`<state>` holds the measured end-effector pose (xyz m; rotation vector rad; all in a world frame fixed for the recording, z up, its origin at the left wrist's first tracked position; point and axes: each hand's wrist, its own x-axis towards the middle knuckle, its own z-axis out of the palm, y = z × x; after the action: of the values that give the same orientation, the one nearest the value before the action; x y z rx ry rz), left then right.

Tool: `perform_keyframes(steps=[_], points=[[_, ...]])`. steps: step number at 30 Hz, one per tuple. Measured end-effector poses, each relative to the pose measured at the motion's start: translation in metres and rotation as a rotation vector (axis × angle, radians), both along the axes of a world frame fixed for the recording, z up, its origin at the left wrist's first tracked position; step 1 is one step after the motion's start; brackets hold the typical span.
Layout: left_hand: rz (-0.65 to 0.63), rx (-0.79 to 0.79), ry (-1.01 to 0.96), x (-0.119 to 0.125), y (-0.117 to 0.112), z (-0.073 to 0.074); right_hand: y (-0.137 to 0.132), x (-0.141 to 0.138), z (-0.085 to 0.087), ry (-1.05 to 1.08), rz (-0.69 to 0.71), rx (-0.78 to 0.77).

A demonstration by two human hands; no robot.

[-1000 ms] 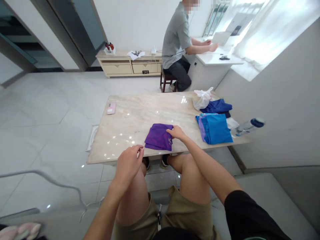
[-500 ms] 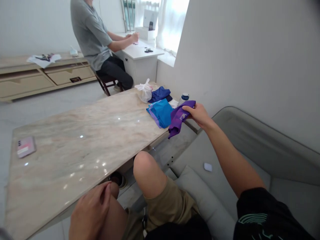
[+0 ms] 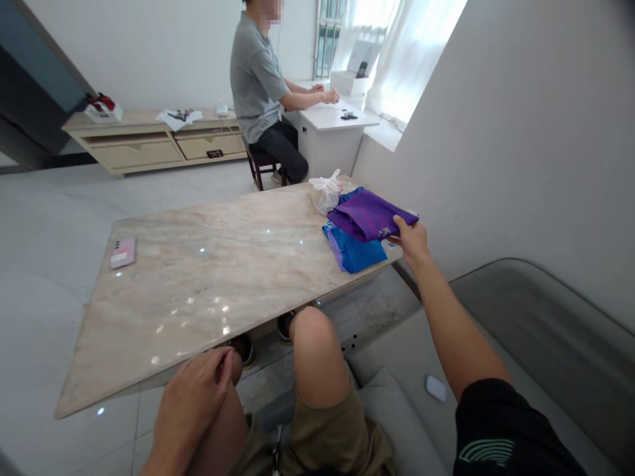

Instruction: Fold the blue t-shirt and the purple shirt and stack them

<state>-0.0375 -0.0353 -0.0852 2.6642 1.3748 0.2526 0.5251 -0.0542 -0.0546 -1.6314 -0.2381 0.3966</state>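
The right hand [image 3: 413,243] pinches the edge of a folded purple cloth [image 3: 367,215], which lies flat on a folded blue cloth [image 3: 358,252] at the right edge of the pale marble desk [image 3: 198,297]; the left hand [image 3: 191,403] lies loosely open, holding nothing.

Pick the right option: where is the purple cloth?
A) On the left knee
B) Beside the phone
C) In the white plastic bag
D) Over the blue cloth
D: the purple cloth lies across the blue cloth, with the right hand holding its edge.
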Motion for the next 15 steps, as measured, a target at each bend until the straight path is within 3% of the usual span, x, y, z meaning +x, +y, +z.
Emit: perform_keyframes(steps=[2,7,10,12,13,15], points=[[0.013,-0.016,-0.025,0.000,0.001,0.000,-0.011,-0.023,-0.027,0.110,-0.032,-0.100],[0.071,-0.109,-0.101,-0.001,-0.009,0.009,-0.057,-0.080,-0.084,0.172,0.079,-0.182],[0.128,-0.167,-0.137,-0.003,-0.009,0.010,-0.043,-0.085,-0.104,0.181,0.133,-0.181],[0.165,-0.227,-0.194,-0.005,-0.003,0.011,-0.012,-0.099,-0.096,0.155,0.180,-0.142],[0.186,-0.267,-0.243,-0.004,0.002,0.014,0.004,-0.112,-0.082,0.121,0.218,-0.102],[0.227,-0.323,-0.405,0.000,0.017,0.027,0.037,-0.148,-0.037,0.015,0.331,0.019]])
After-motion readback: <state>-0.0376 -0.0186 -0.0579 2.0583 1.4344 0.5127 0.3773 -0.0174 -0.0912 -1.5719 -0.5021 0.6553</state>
